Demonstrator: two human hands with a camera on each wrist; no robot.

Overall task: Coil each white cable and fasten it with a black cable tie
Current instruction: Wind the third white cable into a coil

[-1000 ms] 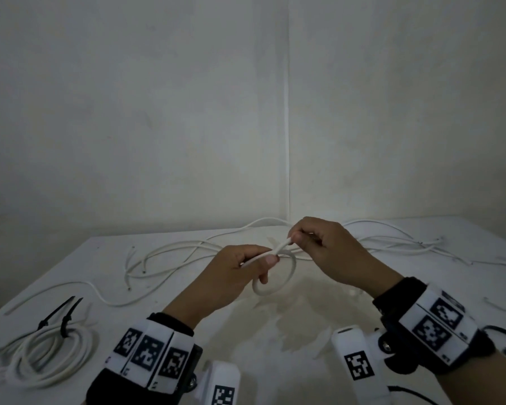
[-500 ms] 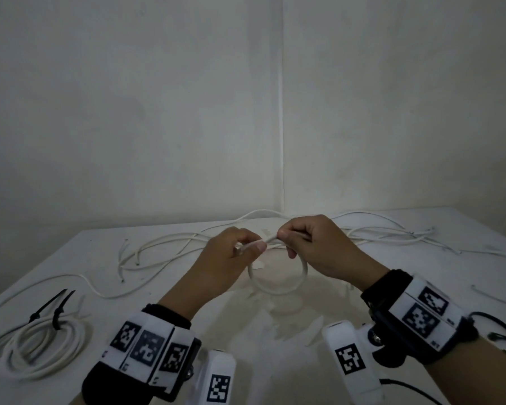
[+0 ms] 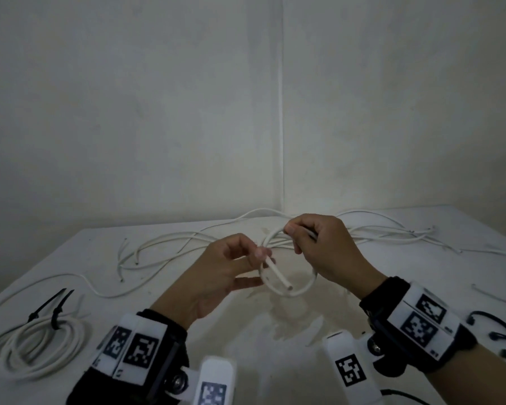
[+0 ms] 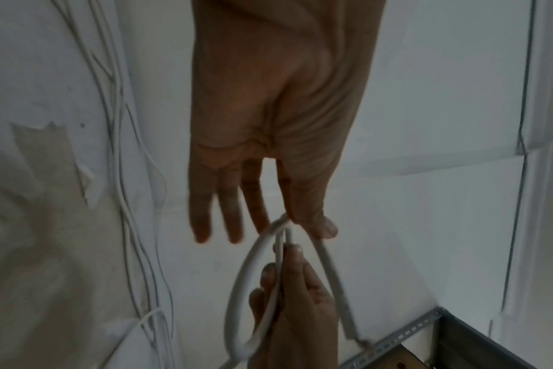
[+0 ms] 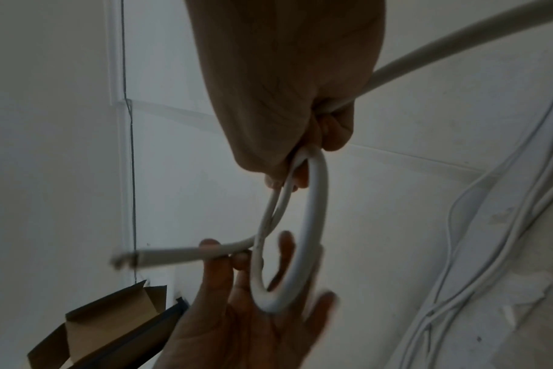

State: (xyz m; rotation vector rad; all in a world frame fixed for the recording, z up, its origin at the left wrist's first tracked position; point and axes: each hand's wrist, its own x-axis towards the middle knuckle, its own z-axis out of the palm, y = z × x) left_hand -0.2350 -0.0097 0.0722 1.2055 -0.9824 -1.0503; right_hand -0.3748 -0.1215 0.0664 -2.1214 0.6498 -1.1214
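Note:
I hold a white cable (image 3: 302,290) bent into one small loop above the table. My left hand (image 3: 259,254) pinches the loop's left side between thumb and forefinger, its other fingers stretched out. The cable's cut end (image 3: 287,286) pokes down through the ring. My right hand (image 3: 294,233) grips the top of the loop, and the rest of the cable runs off behind it. From the left wrist, the loop (image 4: 237,287) hangs below my thumb (image 4: 325,227). The right wrist view shows the loop (image 5: 316,224) and the free end (image 5: 126,259).
A finished coil (image 3: 38,346) with black cable ties (image 3: 54,312) lies at the front left of the white table (image 3: 275,361). Loose white cables (image 3: 170,244) sprawl along the back. More black ties (image 3: 503,334) lie at the right edge. Walls close behind.
My right hand has moved up and right with the cable, widening the loop. The left hand's lower fingers have spread out, and the cable end now sticks through the ring.

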